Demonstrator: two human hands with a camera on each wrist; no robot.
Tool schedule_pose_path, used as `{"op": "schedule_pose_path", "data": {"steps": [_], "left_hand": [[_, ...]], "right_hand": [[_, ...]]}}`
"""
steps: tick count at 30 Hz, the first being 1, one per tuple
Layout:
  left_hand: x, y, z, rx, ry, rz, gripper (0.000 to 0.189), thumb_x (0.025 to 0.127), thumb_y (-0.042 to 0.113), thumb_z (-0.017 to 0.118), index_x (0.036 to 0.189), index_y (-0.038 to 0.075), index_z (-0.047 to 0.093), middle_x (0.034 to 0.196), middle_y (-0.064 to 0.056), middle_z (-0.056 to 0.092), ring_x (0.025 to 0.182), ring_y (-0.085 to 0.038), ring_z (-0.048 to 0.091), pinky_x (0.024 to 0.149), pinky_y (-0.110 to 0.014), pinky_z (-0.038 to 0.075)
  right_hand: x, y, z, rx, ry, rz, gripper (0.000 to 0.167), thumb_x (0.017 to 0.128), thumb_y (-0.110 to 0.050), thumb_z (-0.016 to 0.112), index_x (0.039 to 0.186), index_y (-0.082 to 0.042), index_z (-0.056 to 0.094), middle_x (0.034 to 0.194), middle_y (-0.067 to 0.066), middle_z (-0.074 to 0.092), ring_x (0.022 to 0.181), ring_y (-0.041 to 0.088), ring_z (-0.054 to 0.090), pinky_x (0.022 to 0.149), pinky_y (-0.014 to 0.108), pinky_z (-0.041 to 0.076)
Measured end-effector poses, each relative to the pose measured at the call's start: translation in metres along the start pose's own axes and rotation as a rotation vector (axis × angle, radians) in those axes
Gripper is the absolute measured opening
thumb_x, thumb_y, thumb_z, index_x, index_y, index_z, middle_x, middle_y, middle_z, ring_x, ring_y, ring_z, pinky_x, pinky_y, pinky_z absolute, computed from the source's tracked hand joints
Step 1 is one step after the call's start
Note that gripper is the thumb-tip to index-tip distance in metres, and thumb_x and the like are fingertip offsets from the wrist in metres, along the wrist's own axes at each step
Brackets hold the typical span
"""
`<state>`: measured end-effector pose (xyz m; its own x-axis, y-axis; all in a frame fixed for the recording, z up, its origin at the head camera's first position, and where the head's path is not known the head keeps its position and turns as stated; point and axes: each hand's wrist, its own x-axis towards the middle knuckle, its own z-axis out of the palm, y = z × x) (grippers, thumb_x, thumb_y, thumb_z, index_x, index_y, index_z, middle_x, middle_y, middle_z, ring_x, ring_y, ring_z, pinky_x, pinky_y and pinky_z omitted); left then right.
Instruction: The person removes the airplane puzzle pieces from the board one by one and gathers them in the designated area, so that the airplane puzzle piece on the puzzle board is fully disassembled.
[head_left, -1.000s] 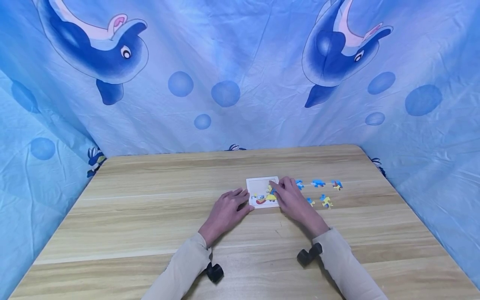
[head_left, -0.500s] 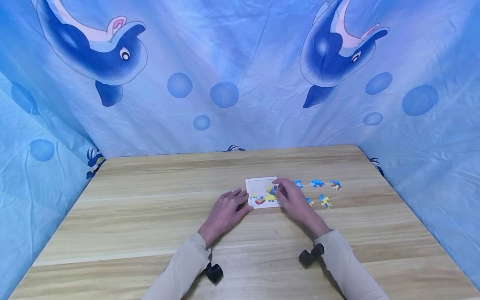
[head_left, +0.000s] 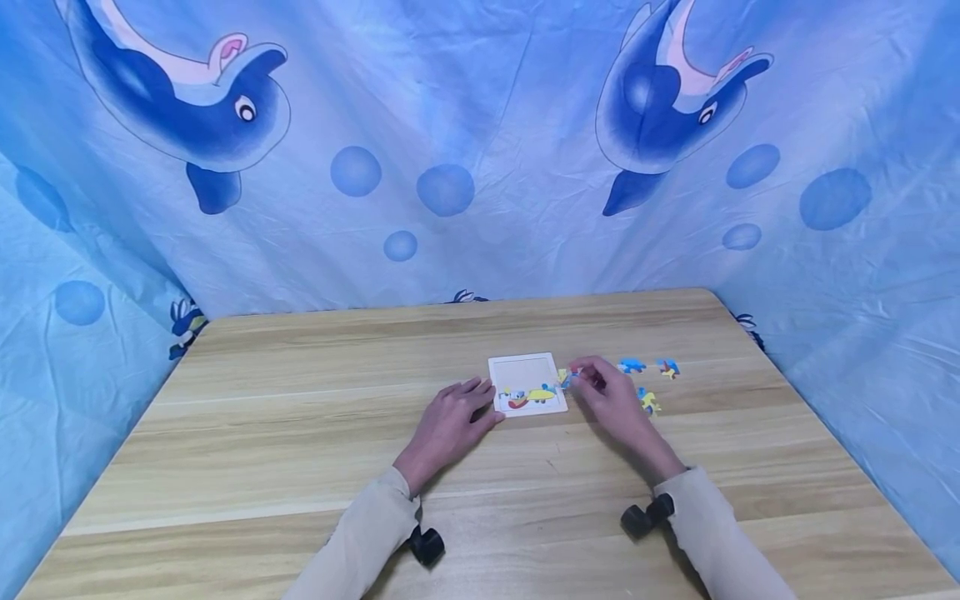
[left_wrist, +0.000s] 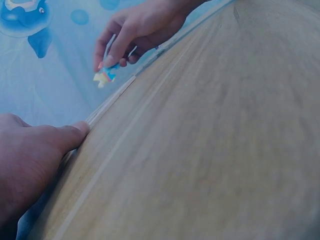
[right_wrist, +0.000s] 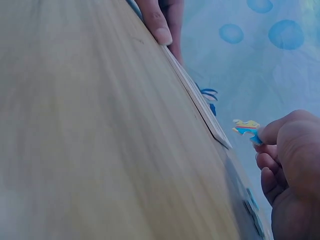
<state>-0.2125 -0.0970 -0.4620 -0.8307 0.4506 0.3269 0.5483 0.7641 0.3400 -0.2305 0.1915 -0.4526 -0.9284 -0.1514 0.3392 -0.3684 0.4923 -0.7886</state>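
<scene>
Partly covered by fingertips, a puzzle piece (right_wrist: 245, 127) pinched in the right hand (head_left: 613, 398), left hand (head_left: 450, 422) relaxed against the puzzle board (head_left: 525, 371).

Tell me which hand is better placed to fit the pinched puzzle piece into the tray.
Probably the right hand: it pinches the puzzle piece just beyond the tray's right edge. The left hand touches the tray's opposite edge and seems better suited to steadying it.
</scene>
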Motion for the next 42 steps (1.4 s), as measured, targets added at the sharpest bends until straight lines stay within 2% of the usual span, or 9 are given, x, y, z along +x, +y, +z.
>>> {"op": "schedule_pose_path", "data": {"steps": [13, 21, 31, 42], "left_hand": [[0.000, 0.000, 0.000, -0.006, -0.002, 0.004, 0.050, 0.101, 0.039, 0.068, 0.135, 0.002, 0.068, 0.143, -0.011, 0.061, 0.137, -0.031, 0.054, 0.114, -0.050, 0.041], [0.000, 0.000, 0.001, -0.010, -0.001, 0.009, 0.050, 0.101, 0.039, 0.068, 0.135, 0.002, 0.068, 0.143, -0.012, 0.061, 0.136, -0.031, 0.054, 0.114, -0.050, 0.041], [0.000, -0.001, 0.000, -0.006, 0.000, 0.000, 0.050, 0.101, 0.040, 0.068, 0.135, 0.003, 0.068, 0.143, -0.011, 0.061, 0.136, -0.032, 0.054, 0.115, -0.050, 0.041], [0.000, -0.001, 0.001, -0.007, 0.001, -0.003, 0.050, 0.101, 0.039, 0.068, 0.135, 0.003, 0.068, 0.143, -0.011, 0.061, 0.136, -0.031, 0.054, 0.114, -0.049, 0.041]], "right_hand": [[-0.018, 0.015, -0.035, 0.000, 0.035, 0.062, 0.023, 0.102, -0.010, 0.066, 0.123, 0.000, 0.066, 0.096, 0.010, 0.064, 0.084, 0.019, 0.056, 0.068, 0.021, 0.048], [-0.033, 0.026, -0.057, -0.077, 0.093, 0.043, 0.021, 0.104, -0.010, 0.063, 0.122, 0.001, 0.066, 0.099, 0.011, 0.064, 0.089, 0.013, 0.056, 0.073, 0.016, 0.047], [-0.045, 0.035, -0.079, -0.117, 0.161, 0.007, 0.019, 0.102, -0.002, 0.063, 0.119, 0.005, 0.066, 0.097, 0.013, 0.065, 0.086, 0.007, 0.055, 0.071, 0.012, 0.046], [-0.054, 0.042, -0.095, -0.160, 0.197, 0.057, 0.020, 0.104, -0.005, 0.060, 0.120, 0.006, 0.065, 0.100, 0.017, 0.066, 0.087, 0.004, 0.055, 0.072, 0.010, 0.045]]}}
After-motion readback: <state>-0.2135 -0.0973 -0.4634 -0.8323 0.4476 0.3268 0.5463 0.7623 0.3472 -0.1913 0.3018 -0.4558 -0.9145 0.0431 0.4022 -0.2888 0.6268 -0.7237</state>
